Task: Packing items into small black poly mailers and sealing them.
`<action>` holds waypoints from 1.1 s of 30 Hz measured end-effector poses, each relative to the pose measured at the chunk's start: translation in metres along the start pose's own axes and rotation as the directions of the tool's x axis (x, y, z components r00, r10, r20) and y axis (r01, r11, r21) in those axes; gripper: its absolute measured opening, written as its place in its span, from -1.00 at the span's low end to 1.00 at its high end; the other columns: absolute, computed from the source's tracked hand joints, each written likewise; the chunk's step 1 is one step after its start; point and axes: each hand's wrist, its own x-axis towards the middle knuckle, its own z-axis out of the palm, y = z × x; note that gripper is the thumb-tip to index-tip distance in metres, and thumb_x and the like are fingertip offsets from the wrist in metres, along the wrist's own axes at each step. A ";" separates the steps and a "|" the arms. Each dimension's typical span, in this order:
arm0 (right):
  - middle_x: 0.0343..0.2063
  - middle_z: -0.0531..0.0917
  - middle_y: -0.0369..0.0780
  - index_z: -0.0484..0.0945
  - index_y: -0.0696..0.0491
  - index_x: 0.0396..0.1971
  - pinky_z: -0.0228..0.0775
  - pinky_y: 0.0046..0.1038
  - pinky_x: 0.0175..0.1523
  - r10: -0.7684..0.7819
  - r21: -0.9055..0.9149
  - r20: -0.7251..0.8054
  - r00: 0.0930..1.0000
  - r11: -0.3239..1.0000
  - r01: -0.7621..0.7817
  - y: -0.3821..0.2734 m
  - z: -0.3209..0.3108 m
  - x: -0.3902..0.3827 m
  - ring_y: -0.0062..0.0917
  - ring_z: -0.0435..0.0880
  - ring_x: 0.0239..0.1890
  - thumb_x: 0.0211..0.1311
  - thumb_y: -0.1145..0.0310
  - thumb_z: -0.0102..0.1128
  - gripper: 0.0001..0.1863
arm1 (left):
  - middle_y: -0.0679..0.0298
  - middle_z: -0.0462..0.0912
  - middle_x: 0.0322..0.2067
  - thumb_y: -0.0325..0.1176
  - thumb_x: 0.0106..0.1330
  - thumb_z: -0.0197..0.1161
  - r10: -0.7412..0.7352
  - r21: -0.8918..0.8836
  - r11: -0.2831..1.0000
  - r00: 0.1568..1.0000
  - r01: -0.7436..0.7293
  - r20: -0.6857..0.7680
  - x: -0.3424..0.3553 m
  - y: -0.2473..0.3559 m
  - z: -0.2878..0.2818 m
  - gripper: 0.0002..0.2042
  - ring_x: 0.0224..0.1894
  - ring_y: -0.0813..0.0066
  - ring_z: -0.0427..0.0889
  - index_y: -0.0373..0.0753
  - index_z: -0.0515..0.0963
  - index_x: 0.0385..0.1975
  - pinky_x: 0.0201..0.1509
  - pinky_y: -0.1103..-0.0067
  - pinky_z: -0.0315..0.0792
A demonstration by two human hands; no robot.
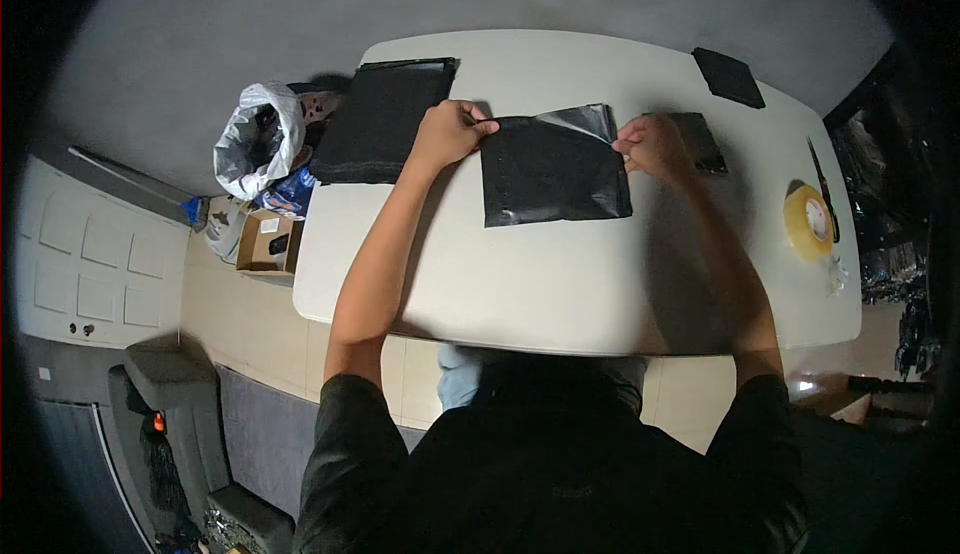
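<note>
L hand pinches blk bag top-L, R hand its R edge; prob. folding flap, next needs flat press.

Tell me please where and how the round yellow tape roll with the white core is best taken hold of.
Probably best by the outer wall of the round yellow tape roll, from its left: there the curved side shows, while a long, thin black tool lies close along its right.

Light is brightening the white table, a broad shadow is darkening its near edge right of centre, and glare is catching the black pouch. Fisheye distortion is bowing the table's edges; blackness is swallowing the view's corners.
</note>
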 end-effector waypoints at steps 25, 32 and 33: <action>0.55 0.15 0.08 0.21 0.10 0.54 -0.18 0.26 0.59 -0.637 -0.645 0.091 0.766 0.548 0.532 -0.074 0.154 -0.041 0.21 0.04 0.57 0.59 -0.09 -0.08 -0.27 | 0.08 0.76 -0.51 -0.21 0.19 0.56 0.197 0.108 0.979 0.945 -0.174 -0.261 0.002 -0.016 0.010 -0.75 -0.41 0.13 0.79 -0.28 0.75 -0.44 -0.23 0.36 0.60; 0.56 0.16 0.05 0.31 -0.19 0.53 -0.14 0.47 0.48 -0.565 -0.597 0.207 0.799 0.573 0.561 -0.086 0.141 -0.045 0.43 0.05 0.51 0.52 -0.12 0.07 -0.33 | 0.10 0.75 -0.53 -0.15 0.20 0.56 0.120 0.072 0.992 0.968 -0.106 -0.220 -0.002 -0.011 0.003 -0.70 -0.44 0.19 0.77 -0.31 0.74 -0.40 -0.24 0.35 0.58; 0.56 0.16 0.05 0.31 -0.19 0.53 -0.14 0.47 0.48 -0.570 -0.599 0.206 0.795 0.569 0.563 -0.091 0.138 -0.046 0.43 0.05 0.51 0.52 -0.12 0.07 -0.33 | 0.10 0.75 -0.53 -0.15 0.20 0.56 0.123 0.074 0.991 0.966 -0.109 -0.226 -0.002 -0.015 0.003 -0.70 -0.44 0.19 0.77 -0.31 0.74 -0.40 -0.24 0.35 0.58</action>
